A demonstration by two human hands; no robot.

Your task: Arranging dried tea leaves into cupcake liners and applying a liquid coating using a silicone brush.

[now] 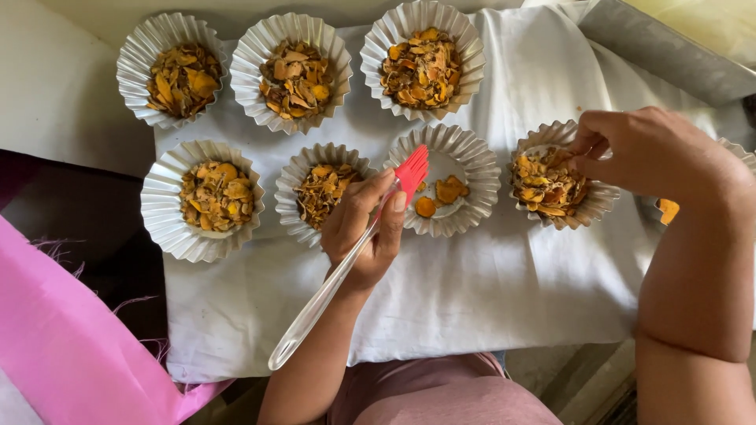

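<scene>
Left hand [364, 230] grips brush [358, 244]; right hand [657, 153] pinches, fingertips' contents hidden.

A white cloth [488, 291] covers the tabletop [55, 86], whose pale bare surface shows at the upper left, and the cloth's near edge hangs over the front. On the cloth stand 7 fluted silver foil cups in 2 rows: 3 at the back [172, 69] [292, 71] [423, 59], each heaped with dried orange-brown slices, and 4 in front [202, 199] [323, 191] [446, 189] [557, 182], of which the third cup holds only a few orange pieces. A grey metal tray edge [669, 55] lies across the cloth's far right corner, and another foil cup's rim [740, 153] shows at the right.
</scene>
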